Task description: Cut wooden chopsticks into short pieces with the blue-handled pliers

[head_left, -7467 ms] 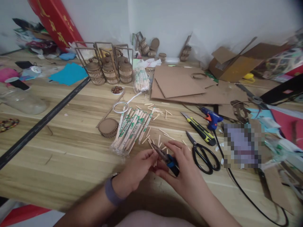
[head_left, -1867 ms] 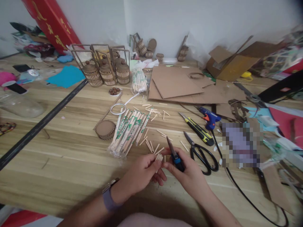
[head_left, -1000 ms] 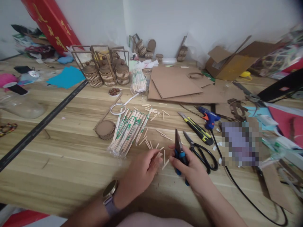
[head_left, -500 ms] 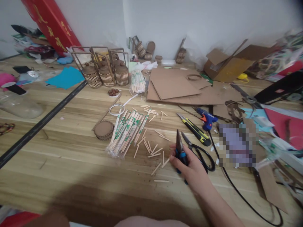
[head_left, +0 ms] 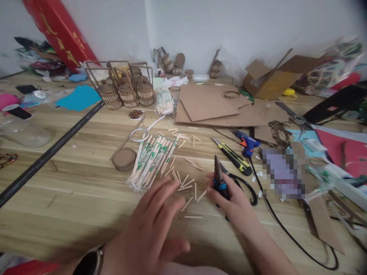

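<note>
My right hand is closed around a pair of pliers with dark jaws pointing up and black and blue handles. Black-handled scissors lie just beyond that hand, partly hidden by it. My left hand, with a dark watch on the wrist, hovers over the near part of the table, fingers apart and holding nothing. Past its fingertips lies a bundle of wrapped chopsticks in green-printed paper. Short cut wooden sticks are scattered between the bundle and the pliers.
A utility knife and a blue glue gun lie to the right, its cable curving toward me. Cardboard sheets lie behind. Small lidded baskets with tall handles stand back left. A round cardboard piece and a tape roll flank the bundle.
My left hand has come into view from the lower left and reaches over the table. My right hand keeps hold of the pliers, nearly in place. The view has shifted slightly.
</note>
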Action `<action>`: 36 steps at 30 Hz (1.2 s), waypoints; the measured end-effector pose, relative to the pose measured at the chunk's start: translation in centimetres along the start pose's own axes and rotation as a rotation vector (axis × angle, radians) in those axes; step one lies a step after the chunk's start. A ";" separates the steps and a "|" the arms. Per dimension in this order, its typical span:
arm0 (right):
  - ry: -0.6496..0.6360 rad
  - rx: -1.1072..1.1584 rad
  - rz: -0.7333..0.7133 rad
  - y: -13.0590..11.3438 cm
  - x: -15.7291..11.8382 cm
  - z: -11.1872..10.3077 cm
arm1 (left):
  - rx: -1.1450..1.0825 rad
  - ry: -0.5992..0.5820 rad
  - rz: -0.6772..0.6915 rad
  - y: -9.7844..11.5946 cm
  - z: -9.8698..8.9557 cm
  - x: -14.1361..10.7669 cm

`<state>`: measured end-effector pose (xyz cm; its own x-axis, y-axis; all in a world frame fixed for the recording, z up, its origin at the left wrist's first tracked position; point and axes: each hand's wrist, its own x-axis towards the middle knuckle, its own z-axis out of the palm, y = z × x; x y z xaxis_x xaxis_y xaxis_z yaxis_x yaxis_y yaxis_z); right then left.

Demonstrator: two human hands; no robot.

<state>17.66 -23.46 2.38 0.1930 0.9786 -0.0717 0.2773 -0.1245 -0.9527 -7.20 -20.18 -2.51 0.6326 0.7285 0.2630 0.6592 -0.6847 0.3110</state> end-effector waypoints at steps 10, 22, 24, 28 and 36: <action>0.047 0.018 0.001 0.4 0.3 -0.6 | 0.159 -0.378 -0.053 3.8 0.8 2.9; 0.192 0.069 0.026 1.1 0.7 -1.6 | 0.068 -0.317 -0.062 4.7 4.0 12.2; 0.203 0.093 0.028 1.4 0.9 -2.0 | 0.057 -0.302 -0.072 4.6 3.6 13.0; 0.238 0.133 0.050 1.4 1.2 -2.8 | 0.116 -0.209 -0.070 3.4 1.9 12.4; 0.248 0.253 0.173 1.3 1.6 -2.2 | 0.214 -0.154 -0.244 -1.1 -2.4 8.9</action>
<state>20.33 -22.43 1.71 0.4463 0.8737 -0.1933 -0.0136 -0.2094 -0.9777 -3.31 -12.87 1.67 0.4890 0.8703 0.0591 0.8584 -0.4921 0.1447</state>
